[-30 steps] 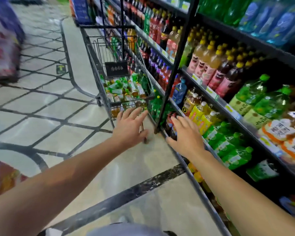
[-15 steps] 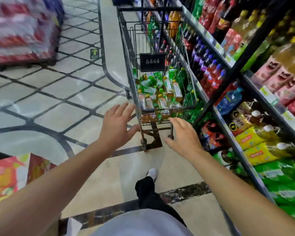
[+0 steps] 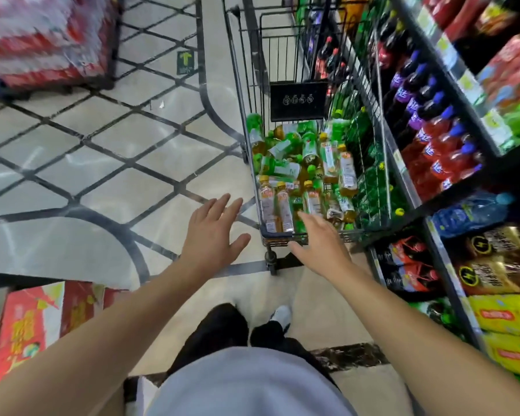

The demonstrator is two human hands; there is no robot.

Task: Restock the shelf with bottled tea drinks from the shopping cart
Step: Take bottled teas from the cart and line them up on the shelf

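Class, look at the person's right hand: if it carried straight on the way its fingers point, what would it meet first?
Probably the near rim of the shopping cart, then the tea bottles lying just behind it. The right hand is open, fingertips already over that rim, though depth is hard to judge.

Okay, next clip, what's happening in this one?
A person stands in a store aisle facing a shopping cart loaded with bottled tea drinks. Both hands reach toward its near end, fingers spread and holding nothing: the left hand over the floor beside the cart, the right hand at the cart's near rim. The drinks shelf runs along the cart's right. No bottle has been picked up yet.
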